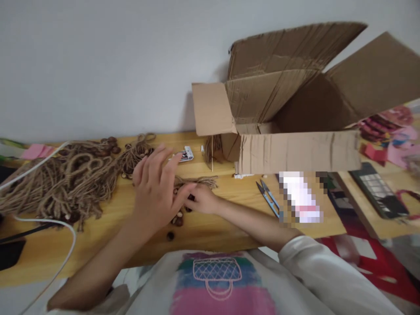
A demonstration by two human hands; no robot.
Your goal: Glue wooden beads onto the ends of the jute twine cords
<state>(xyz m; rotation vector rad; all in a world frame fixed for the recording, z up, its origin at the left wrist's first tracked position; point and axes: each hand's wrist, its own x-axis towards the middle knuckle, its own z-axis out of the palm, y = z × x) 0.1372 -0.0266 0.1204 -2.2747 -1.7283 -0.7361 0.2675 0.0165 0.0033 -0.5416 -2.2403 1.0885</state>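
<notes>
My left hand (155,188) is raised over the wooden table with its fingers spread, and its thumb reaches toward my right hand (201,198). The right hand's fingers are bent together around something too hidden to name, beside a small twine bundle (208,180). Several brown beads (178,218) lie just below the hands, and a dark round piece (169,236) sits nearer the table's front edge. At the left spreads a large heap of knotted brown twine (78,175) with dark beads among the strands.
An open cardboard box (298,151) stands at the back right. Blue-handled thread snips (269,199) lie by a blurred bright screen (302,197). A small white packet (187,154) is behind the hands. A white cable (74,236) curves across the left side.
</notes>
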